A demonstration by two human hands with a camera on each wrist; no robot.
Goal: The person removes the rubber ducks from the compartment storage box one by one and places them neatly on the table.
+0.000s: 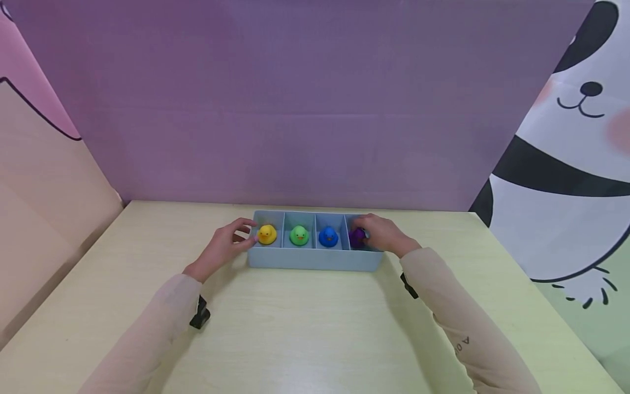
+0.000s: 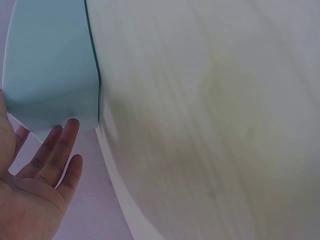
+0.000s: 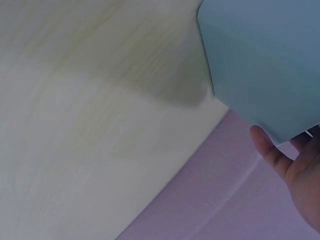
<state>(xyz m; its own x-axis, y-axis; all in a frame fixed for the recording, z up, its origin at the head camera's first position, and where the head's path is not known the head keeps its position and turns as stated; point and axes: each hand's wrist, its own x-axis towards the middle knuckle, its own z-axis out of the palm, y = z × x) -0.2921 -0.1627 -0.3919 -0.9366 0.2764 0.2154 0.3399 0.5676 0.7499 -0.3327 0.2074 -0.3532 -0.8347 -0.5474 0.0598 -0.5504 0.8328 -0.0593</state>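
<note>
A light blue box [image 1: 315,259] with a row of compartments stands near the back of the table. Three of its compartments hold a yellow rubber duck [image 1: 266,235], a green rubber duck [image 1: 299,236] and a blue rubber duck [image 1: 328,237]. At the box's left end is my left hand [image 1: 228,242], its thumb at the rim beside the yellow duck; its fairly straight fingers [image 2: 61,150] lie along the end wall. My right hand [image 1: 386,234] reaches over the right end and pinches a purple rubber duck [image 1: 356,238] in the rightmost compartment, partly hiding it. One finger [image 3: 267,147] stays outside the wall.
The pale wooden table [image 1: 305,328] extends in front of the box and to both sides. Behind it rises a purple backdrop [image 1: 305,109]. A panda picture [image 1: 581,230] covers the right side panel, and a pink and beige panel [image 1: 39,191] stands at the left.
</note>
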